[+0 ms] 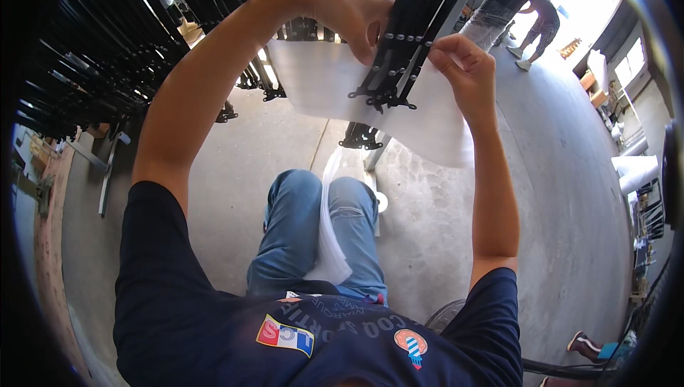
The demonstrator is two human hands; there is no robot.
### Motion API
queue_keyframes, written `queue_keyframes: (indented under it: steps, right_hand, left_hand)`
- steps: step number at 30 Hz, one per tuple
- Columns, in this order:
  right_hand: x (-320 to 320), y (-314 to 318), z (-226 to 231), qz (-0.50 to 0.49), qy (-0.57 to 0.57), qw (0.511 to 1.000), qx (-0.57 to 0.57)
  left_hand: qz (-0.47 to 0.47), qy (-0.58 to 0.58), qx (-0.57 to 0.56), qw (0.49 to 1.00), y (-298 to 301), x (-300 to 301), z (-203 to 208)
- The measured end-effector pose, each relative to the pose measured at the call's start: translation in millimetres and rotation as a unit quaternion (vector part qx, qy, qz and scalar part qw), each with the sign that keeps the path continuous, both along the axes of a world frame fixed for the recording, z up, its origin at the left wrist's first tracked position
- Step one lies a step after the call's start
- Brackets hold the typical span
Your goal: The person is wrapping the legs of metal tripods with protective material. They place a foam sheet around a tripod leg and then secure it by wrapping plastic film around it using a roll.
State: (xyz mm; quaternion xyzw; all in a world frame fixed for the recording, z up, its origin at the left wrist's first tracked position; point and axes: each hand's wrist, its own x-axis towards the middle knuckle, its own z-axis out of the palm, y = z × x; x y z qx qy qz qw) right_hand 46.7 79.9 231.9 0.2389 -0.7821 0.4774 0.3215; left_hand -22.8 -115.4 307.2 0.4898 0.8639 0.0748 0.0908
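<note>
In front of me hangs a bundle of slim black metal bars (400,52) with small hooked brackets at the lower ends. My left hand (363,25) reaches over from the left and curls its thumb and fingers against the bundle's left side. On the other side my right hand (467,66) is closed in a pinch, its fingertips at the outermost black bar. A thin white foam sheet (313,77) spreads behind the bars and shows on both sides of them. More white foam strips (330,244) lie folded between my thighs.
Many more black bars (92,52) hang in rows at the left and back. A plastic-wrapped bundle (491,20) stands out at the upper right. Another person (541,23) is farther off. White rolls (636,173) and shelving line the right side; grey concrete floor (563,230) lies below.
</note>
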Motion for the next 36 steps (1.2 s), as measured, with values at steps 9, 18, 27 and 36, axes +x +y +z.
queue_keyframes:
  steps: [9, 18, 27, 36]
  right_hand:
    - [-0.9, 0.3, 10.4, -0.048, -0.007, 0.994, 0.103]
    - [2.7, 24.4, 23.6, -0.073, -0.011, 0.942, 0.328]
    - [11.9, 3.0, 44.3, -0.16, 0.141, 0.892, 0.397]
    - [4.8, -13.5, 18.9, -0.325, 0.377, 0.789, 0.36]
  left_hand:
    - [0.015, 0.046, 0.107, 0.993, -7.9, 0.1, -11.5]
    - [0.037, 0.081, 0.072, 0.993, -12.6, 14.2, -4.0]
    - [0.016, 0.018, 0.19, 0.981, -19.9, 4.9, -42.4]
    - [0.066, 0.006, 0.136, 0.988, -25.4, 2.2, -41.6]
